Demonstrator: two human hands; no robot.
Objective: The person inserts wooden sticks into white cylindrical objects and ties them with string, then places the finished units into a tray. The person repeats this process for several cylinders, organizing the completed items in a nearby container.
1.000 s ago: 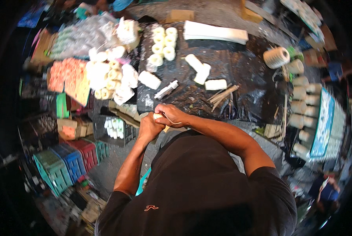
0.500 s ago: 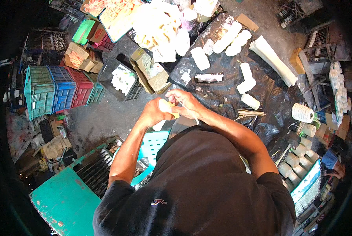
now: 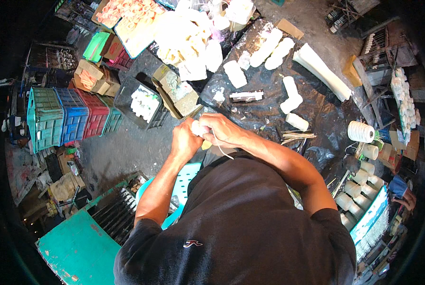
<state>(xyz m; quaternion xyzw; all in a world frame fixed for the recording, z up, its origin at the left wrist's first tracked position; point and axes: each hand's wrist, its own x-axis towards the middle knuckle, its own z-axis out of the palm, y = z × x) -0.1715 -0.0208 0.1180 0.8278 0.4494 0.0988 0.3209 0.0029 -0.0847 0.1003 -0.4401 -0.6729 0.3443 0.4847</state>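
In front of my body, my left hand is closed around a small white rounded piece whose kind I cannot make out. My right hand presses up against it from the other side, fingers curled in a pinch. A thin white string comes out from under the right fingers and hangs in a curve toward my shirt. Something yellow shows just below the two hands, mostly covered.
Beyond my hands, a black plastic sheet bears white rolls and thin sticks. A cardboard box and a black crate stand ahead. Coloured crates are at left, a turquoise basket near my lap, a string spool at right.
My right hand's raised fingers have curled in and closed against the white piece. The string now hangs in plain sight below it. The whole view has shifted slightly.
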